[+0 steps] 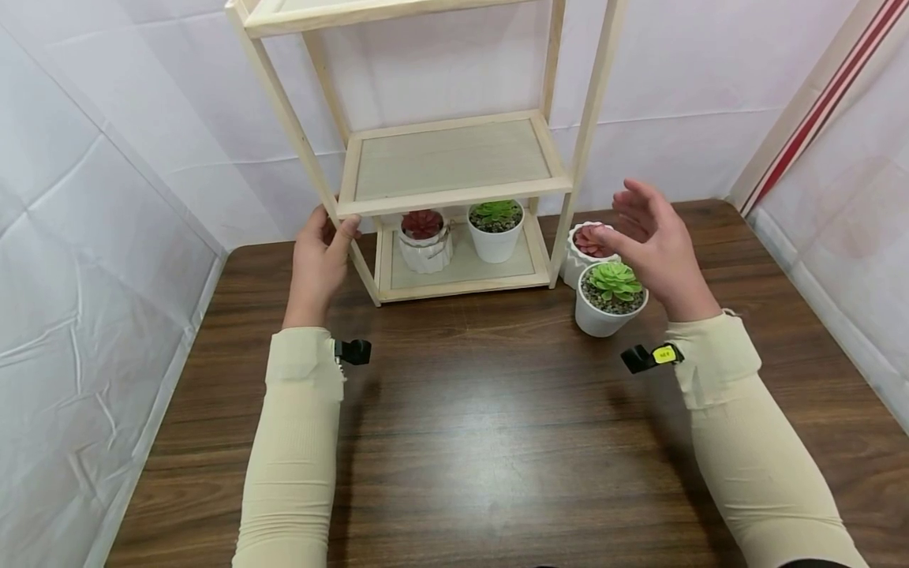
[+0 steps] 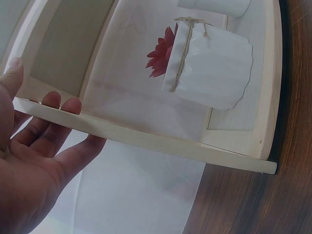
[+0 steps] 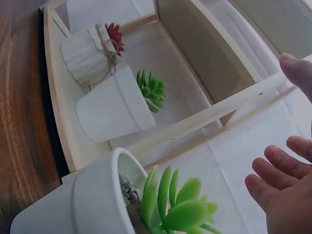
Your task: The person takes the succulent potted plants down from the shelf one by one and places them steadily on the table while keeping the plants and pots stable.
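Observation:
A pale wooden shelf rack stands at the back of the table. My left hand grips its left front post, the thumb in front and the fingers curled behind. On the bottom tier sit a red succulent in a white pot tied with twine and a green succulent in a plain white pot. My right hand is held with its fingers apart, holding nothing, above two more plants right of the rack. Those are a green potted succulent in front and a red potted succulent behind, partly hidden.
The dark wood table stretches in front of the rack. White sheeting hangs at the back and sides, with a red-striped strip at the right. The rack's upper tier is cut off by the frame.

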The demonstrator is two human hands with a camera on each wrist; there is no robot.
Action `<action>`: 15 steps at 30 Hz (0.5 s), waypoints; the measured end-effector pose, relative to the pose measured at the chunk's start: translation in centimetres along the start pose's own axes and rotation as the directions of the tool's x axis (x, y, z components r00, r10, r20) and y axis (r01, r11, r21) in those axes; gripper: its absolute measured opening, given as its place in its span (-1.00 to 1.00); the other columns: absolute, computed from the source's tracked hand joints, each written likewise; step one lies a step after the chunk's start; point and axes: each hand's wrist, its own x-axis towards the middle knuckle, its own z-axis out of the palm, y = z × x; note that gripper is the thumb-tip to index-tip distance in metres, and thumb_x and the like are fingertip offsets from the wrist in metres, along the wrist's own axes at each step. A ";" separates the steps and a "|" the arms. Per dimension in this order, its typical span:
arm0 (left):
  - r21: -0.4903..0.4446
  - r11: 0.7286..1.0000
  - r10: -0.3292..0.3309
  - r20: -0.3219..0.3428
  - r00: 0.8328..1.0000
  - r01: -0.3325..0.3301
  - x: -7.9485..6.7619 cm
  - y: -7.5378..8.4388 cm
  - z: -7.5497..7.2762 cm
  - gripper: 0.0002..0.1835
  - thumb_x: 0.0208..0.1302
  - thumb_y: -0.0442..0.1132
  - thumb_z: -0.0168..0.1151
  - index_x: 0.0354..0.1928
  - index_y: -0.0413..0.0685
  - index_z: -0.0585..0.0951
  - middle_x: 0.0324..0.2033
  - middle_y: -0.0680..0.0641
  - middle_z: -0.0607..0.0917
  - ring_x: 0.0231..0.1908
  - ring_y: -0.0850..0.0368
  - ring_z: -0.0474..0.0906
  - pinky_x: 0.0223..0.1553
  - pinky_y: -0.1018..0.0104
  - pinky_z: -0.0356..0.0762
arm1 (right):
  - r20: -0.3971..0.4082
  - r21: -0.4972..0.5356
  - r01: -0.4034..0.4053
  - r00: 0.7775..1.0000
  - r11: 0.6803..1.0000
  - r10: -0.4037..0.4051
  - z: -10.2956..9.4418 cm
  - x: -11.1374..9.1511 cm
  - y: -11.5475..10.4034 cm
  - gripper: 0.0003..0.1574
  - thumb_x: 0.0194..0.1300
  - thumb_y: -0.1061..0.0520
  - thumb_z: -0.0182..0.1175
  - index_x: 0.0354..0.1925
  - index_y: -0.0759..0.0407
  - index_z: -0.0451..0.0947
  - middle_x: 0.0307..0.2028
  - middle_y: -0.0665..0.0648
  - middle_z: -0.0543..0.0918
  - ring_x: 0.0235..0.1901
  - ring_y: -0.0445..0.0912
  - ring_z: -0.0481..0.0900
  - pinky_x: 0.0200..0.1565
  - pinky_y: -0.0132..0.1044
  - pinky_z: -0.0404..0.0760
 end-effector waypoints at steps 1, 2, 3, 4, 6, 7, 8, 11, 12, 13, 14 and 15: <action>0.000 1.000 0.001 0.002 1.000 -0.001 0.0 0.1 0.0 -0.46 0.18 0.22 0.00 0.21 0.32 0.33 -0.15 -0.04 0.57 -0.14 0.15 0.50 -0.06 0.22 0.43 | 0.000 -0.004 0.002 1.000 1.000 -0.002 0.0 0.1 -0.1 -0.08 0.11 0.02 0.29 0.34 -0.09 0.06 0.21 0.15 0.31 0.25 -0.05 0.28 0.27 -0.11 0.23; -0.001 1.000 0.002 0.003 1.000 -0.002 0.1 0.2 0.0 -0.46 0.18 0.22 0.00 0.21 0.32 0.33 -0.15 -0.04 0.57 -0.13 0.12 0.51 -0.05 0.22 0.43 | 0.002 -0.010 0.004 1.000 1.000 -0.004 0.0 0.1 -0.3 -0.08 0.11 0.01 0.29 0.34 -0.10 0.05 0.22 0.15 0.30 0.25 -0.05 0.28 0.27 -0.11 0.23; -0.002 1.000 0.001 0.004 1.000 -0.001 0.1 0.3 -0.1 -0.45 0.19 0.22 0.01 0.22 0.31 0.32 -0.15 -0.04 0.57 -0.12 0.09 0.51 -0.04 0.21 0.43 | 0.004 -0.014 0.005 1.000 1.000 -0.005 0.0 0.2 -0.4 -0.08 0.11 0.01 0.29 0.34 -0.10 0.05 0.23 0.15 0.30 0.26 -0.05 0.27 0.28 -0.11 0.22; -0.003 1.000 0.000 0.005 1.000 0.000 0.1 0.3 -0.1 -0.45 0.19 0.21 0.01 0.22 0.31 0.32 -0.15 -0.04 0.57 -0.10 0.06 0.51 -0.04 0.20 0.43 | 0.006 -0.015 0.005 1.000 1.000 -0.005 0.0 0.3 -0.6 -0.08 0.11 0.01 0.28 0.34 -0.11 0.05 0.23 0.15 0.30 0.26 -0.05 0.27 0.28 -0.11 0.22; -0.004 1.000 -0.001 0.004 1.000 0.001 0.2 0.5 -0.1 -0.44 0.18 0.21 0.01 0.22 0.30 0.32 -0.15 -0.05 0.57 -0.08 0.02 0.50 -0.03 0.19 0.42 | 0.009 -0.009 0.011 1.000 1.000 -0.011 0.1 0.5 -0.9 -0.08 0.11 0.02 0.28 0.34 -0.10 0.05 0.23 0.15 0.29 0.26 -0.05 0.27 0.28 -0.11 0.21; -0.003 1.000 0.000 0.003 1.000 0.000 0.2 0.6 -0.2 -0.44 0.18 0.21 0.02 0.22 0.30 0.32 -0.15 -0.05 0.57 -0.08 0.00 0.50 -0.03 0.19 0.42 | 0.008 0.000 0.015 1.000 1.000 -0.015 0.1 0.6 -1.0 -0.08 0.10 0.03 0.29 0.34 -0.10 0.06 0.23 0.15 0.29 0.26 -0.04 0.27 0.28 -0.11 0.21; -0.004 1.000 0.000 0.002 1.000 0.000 0.3 0.6 -0.2 -0.44 0.18 0.21 0.01 0.22 0.30 0.32 -0.14 -0.05 0.57 -0.08 0.01 0.50 -0.03 0.19 0.42 | 0.007 0.006 0.018 1.000 1.000 -0.018 0.1 0.7 -1.1 -0.08 0.10 0.04 0.29 0.34 -0.10 0.06 0.23 0.15 0.29 0.26 -0.04 0.27 0.28 -0.11 0.22; 0.003 1.000 -0.001 0.001 1.000 0.001 0.3 0.6 -0.2 -0.44 0.18 0.22 0.01 0.22 0.31 0.32 -0.14 -0.09 0.57 -0.10 0.05 0.50 -0.05 0.21 0.43 | 0.011 0.030 0.021 1.000 0.999 -0.021 0.3 0.9 -1.4 -0.08 0.10 0.04 0.30 0.34 -0.11 0.07 0.22 0.14 0.30 0.23 -0.03 0.31 0.27 -0.12 0.24; 0.006 1.000 -0.003 0.003 1.000 0.003 0.3 0.5 -0.2 -0.44 0.18 0.22 0.01 0.22 0.31 0.32 -0.14 -0.10 0.57 -0.11 0.07 0.50 -0.06 0.21 0.43 | 0.013 0.030 0.019 1.000 0.999 -0.019 0.4 0.9 -1.5 -0.08 0.10 0.04 0.29 0.33 -0.11 0.07 0.22 0.14 0.30 0.22 -0.03 0.31 0.26 -0.12 0.25; 0.007 1.000 -0.006 0.005 1.000 0.006 0.2 0.4 -0.2 -0.45 0.19 0.22 0.01 0.22 0.30 0.32 -0.14 -0.10 0.57 -0.12 0.08 0.50 -0.06 0.21 0.43 | 0.017 0.036 0.016 1.000 0.999 -0.016 0.5 0.9 -1.5 -0.09 0.10 0.04 0.29 0.34 -0.11 0.07 0.22 0.14 0.29 0.22 -0.04 0.31 0.26 -0.12 0.25; 0.010 1.000 -0.012 0.004 1.000 0.012 0.2 0.4 -0.2 -0.45 0.19 0.22 0.00 0.22 0.31 0.33 -0.14 -0.10 0.57 -0.13 0.10 0.50 -0.07 0.22 0.43 | 0.021 0.036 0.013 1.000 0.999 -0.014 0.6 0.9 -1.5 -0.09 0.11 0.03 0.29 0.34 -0.11 0.06 0.22 0.14 0.29 0.22 -0.03 0.31 0.26 -0.12 0.25; 0.012 1.000 -0.016 0.003 1.000 0.016 0.1 0.3 -0.2 -0.45 0.18 0.23 0.01 0.21 0.31 0.33 -0.15 -0.10 0.57 -0.14 0.12 0.49 -0.07 0.22 0.43 | 0.025 0.040 0.012 1.000 0.999 -0.013 0.7 0.9 -1.5 -0.09 0.11 0.03 0.28 0.34 -0.11 0.06 0.22 0.14 0.29 0.22 -0.04 0.31 0.26 -0.12 0.25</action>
